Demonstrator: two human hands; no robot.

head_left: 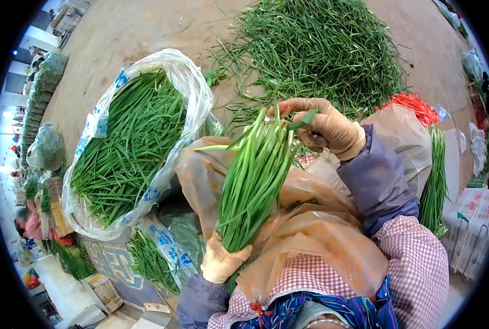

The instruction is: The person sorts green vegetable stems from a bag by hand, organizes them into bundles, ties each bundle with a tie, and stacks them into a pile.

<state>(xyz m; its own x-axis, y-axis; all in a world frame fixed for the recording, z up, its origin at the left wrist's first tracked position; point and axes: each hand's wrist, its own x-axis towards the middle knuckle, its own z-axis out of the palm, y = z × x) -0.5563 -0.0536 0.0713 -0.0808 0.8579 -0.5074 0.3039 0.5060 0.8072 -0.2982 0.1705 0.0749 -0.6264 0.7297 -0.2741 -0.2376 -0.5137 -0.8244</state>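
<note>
My gloved left hand [224, 260] is closed round the leafy lower end of a bunch of garlic chives [255, 181], which rests tilted over my lap. At the pale stem ends, my gloved right hand [326, 129] has its fingers bent against the chives, with a loose green blade beside the fingertips. A translucent brown plastic apron [321, 230] covers my lap under the bunch. Part of the right thumb's contact with the stems is hidden.
A large loose heap of chives [321, 49] lies on the floor ahead. To the left stands an open plastic bag [195, 93] full of chives. Red ties [414, 107] and a long chive bundle [435, 181] lie at the right. A person [30, 222] is far left.
</note>
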